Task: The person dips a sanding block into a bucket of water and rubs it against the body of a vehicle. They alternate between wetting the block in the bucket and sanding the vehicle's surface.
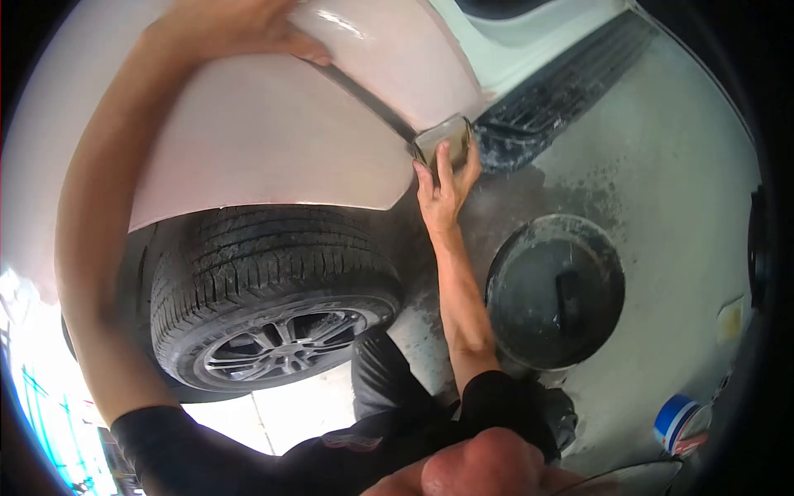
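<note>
At the lower corner of a pale pinkish car door (397, 66), my right hand (447, 178) grips a flat, rectangular grey-brown sanding pad (447, 136). Its fingers lie across the pad's face and along its edges. The exact material of the pad is hard to make out. My left hand (240, 29) rests on the car body at the top of the view, partly cut off by the frame. Its visible fingers are stretched out by the gap between the door and the fender (265, 132). I see nothing held in it.
Below the fender is a tyre on an alloy wheel (281, 347). A black ribbed side step (562, 83) juts out behind the door. A black bucket (554, 289) stands on the wet concrete floor (678, 207), right of my forearm. A blue-and-white can (680, 423) stands at lower right.
</note>
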Action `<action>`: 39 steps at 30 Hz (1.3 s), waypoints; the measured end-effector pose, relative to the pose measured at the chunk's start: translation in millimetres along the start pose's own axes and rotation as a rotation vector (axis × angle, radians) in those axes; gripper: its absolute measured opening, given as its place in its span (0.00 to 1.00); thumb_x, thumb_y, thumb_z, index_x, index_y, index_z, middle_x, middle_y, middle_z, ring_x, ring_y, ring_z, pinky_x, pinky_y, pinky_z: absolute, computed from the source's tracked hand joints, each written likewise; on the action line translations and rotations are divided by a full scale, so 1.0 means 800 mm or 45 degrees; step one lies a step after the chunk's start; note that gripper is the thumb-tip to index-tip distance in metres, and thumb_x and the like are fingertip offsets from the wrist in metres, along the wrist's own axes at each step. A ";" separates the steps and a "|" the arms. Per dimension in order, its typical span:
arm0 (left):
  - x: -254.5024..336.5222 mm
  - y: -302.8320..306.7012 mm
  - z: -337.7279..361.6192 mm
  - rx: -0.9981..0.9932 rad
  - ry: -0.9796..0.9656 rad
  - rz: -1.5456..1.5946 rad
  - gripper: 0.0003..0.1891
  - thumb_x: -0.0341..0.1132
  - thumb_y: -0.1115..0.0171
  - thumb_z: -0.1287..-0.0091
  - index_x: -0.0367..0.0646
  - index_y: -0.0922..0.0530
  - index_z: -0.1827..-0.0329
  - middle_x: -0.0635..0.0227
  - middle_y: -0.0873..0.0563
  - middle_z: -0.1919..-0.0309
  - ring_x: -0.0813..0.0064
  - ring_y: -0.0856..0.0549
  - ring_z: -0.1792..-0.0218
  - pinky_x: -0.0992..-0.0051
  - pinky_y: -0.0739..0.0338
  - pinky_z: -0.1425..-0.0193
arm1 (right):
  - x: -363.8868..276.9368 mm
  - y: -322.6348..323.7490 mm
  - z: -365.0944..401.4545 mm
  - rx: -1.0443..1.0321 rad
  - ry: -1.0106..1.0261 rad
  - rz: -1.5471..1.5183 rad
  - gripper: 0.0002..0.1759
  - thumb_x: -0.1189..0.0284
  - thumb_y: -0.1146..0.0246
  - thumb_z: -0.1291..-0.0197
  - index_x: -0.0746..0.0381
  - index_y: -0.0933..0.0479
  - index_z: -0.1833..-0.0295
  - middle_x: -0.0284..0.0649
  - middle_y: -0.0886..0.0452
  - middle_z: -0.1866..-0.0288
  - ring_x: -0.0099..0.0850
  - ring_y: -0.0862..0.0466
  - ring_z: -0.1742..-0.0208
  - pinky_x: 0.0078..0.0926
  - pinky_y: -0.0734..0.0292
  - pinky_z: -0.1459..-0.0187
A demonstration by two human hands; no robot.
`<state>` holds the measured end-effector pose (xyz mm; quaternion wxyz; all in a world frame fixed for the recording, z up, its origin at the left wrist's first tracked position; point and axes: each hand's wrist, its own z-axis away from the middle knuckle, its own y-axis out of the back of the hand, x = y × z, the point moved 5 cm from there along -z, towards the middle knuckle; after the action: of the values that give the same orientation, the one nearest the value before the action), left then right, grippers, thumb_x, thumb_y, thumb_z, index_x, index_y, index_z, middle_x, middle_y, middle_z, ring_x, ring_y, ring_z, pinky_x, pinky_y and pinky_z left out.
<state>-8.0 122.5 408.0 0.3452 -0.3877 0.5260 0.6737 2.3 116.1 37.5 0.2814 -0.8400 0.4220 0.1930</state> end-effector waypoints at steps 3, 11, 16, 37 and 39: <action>-0.005 -0.005 0.000 0.009 -0.011 0.012 0.52 0.61 0.16 0.56 0.46 0.23 0.27 0.57 0.21 0.31 0.56 0.26 0.26 0.47 0.44 0.14 | -0.047 -0.008 -0.085 0.028 0.112 0.063 0.30 0.60 0.28 0.33 0.49 0.21 0.27 0.67 0.35 0.24 0.58 0.30 0.30 0.55 0.34 0.36; -0.006 -0.009 0.002 0.097 -0.066 0.020 0.52 0.59 0.15 0.57 0.44 0.23 0.28 0.55 0.20 0.32 0.55 0.26 0.26 0.49 0.42 0.15 | -0.022 -0.001 -0.038 0.024 0.078 0.037 0.29 0.60 0.26 0.38 0.42 0.19 0.30 0.64 0.33 0.26 0.60 0.29 0.33 0.55 0.33 0.39; -0.003 -0.006 0.004 0.068 -0.058 0.020 0.52 0.60 0.16 0.56 0.45 0.23 0.27 0.55 0.20 0.31 0.54 0.27 0.25 0.48 0.43 0.14 | -0.097 -0.012 -0.149 -0.052 0.220 0.092 0.29 0.62 0.25 0.39 0.48 0.18 0.31 0.63 0.34 0.25 0.59 0.31 0.30 0.54 0.35 0.36; 0.000 -0.005 -0.010 -0.092 0.018 -0.110 0.53 0.59 0.12 0.64 0.48 0.20 0.30 0.58 0.20 0.35 0.56 0.26 0.29 0.50 0.34 0.22 | 0.034 -0.011 0.037 0.044 -0.072 -0.003 0.37 0.62 0.21 0.43 0.46 0.22 0.26 0.65 0.36 0.24 0.60 0.32 0.27 0.56 0.36 0.30; 0.005 0.003 -0.012 -0.109 0.071 -0.120 0.53 0.58 0.12 0.64 0.47 0.21 0.30 0.59 0.20 0.35 0.55 0.26 0.29 0.50 0.34 0.22 | 0.025 -0.011 0.018 0.074 -0.049 -0.027 0.38 0.63 0.20 0.45 0.45 0.22 0.26 0.65 0.37 0.23 0.59 0.33 0.27 0.56 0.36 0.31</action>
<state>-10.5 113.2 403.8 0.3448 -0.4449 0.4873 0.6676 19.6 117.6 18.2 0.3158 -0.8319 0.4131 0.1938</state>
